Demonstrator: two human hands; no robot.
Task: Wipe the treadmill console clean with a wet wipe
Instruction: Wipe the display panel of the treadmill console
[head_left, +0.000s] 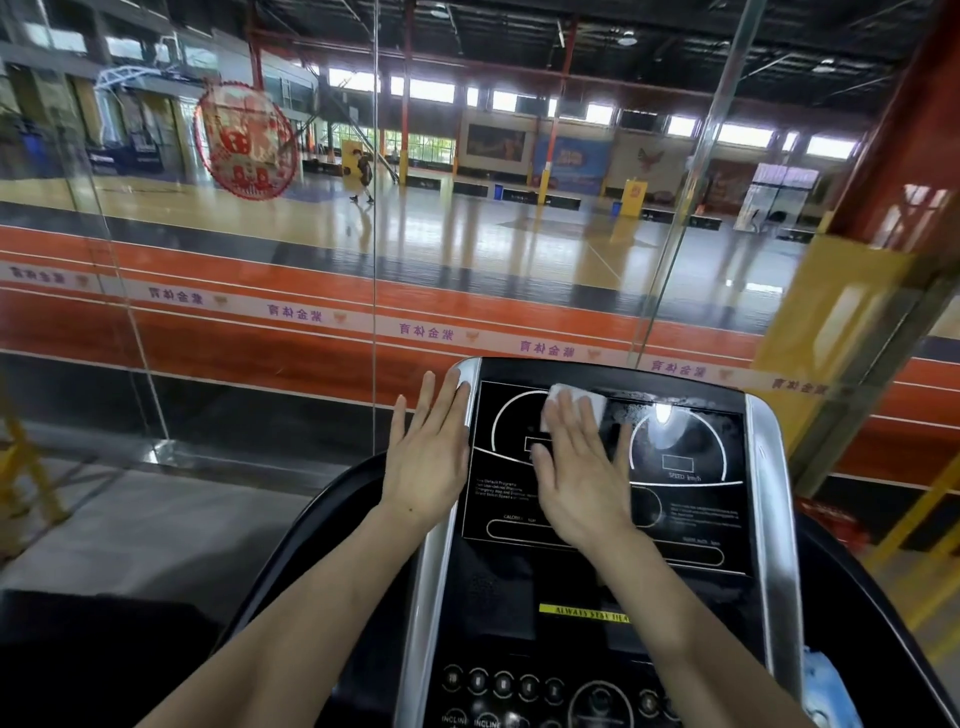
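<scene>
Pressing flat, the right hand (579, 467) held a white wet wipe (576, 402) against the glossy black console (685, 499); left hand (428, 452) rested open-fingered on its silver edge.

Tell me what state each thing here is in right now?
Wet wipe: flattened under the right hand.
Right hand: fingers straight, pressing the wipe on the display.
Left hand: open, flat against the console's silver edge.
Console display: dark, smeared wet at upper right.

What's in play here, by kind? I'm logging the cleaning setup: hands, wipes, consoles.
Hands: 2, the left hand flat on the console's edge, the right hand pressing the wipe
Wipes: 1, the white wipe
Consoles: 1, the console
Total: 4
</scene>
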